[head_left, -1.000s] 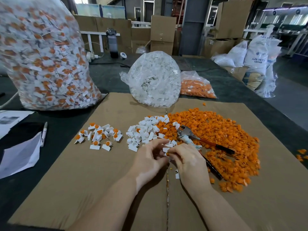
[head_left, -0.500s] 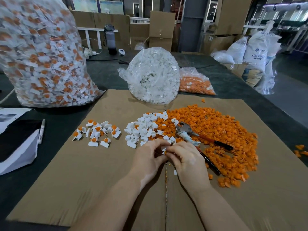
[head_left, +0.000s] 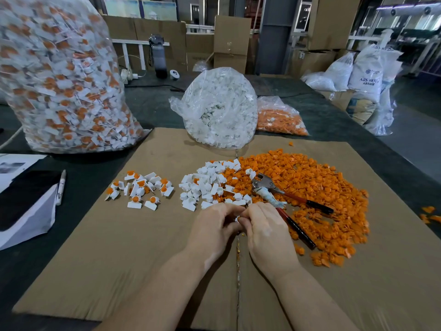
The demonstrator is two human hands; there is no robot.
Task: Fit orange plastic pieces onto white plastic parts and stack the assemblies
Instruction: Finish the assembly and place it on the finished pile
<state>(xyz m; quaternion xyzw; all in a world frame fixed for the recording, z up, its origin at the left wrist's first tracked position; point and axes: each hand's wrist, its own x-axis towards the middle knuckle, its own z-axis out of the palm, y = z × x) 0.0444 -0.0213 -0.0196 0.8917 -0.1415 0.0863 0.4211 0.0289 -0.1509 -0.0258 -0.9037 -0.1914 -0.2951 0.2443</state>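
Observation:
My left hand point(head_left: 213, 226) and my right hand point(head_left: 267, 231) meet fingertip to fingertip over the cardboard sheet point(head_left: 119, 259), both pinched on a small white plastic part point(head_left: 237, 219) that barely shows between them. Whether an orange piece sits in it is hidden by my fingers. Just beyond my hands lies a heap of loose white parts point(head_left: 205, 187). A broad heap of orange pieces point(head_left: 317, 187) spreads to the right. A small pile of finished white-and-orange assemblies point(head_left: 140, 189) lies to the left.
Red-and-black-handled pliers point(head_left: 281, 199) lie on the orange heap beside my right hand. Behind stand a big bag of assemblies point(head_left: 59, 80), a bag of white parts point(head_left: 219, 108) and a bag of orange pieces point(head_left: 279, 120). A marker point(head_left: 60, 187) and papers lie at left.
My hands have stayed together on the small part, with only slight finger movement. The view has shifted a little downward; the heaps have not moved.

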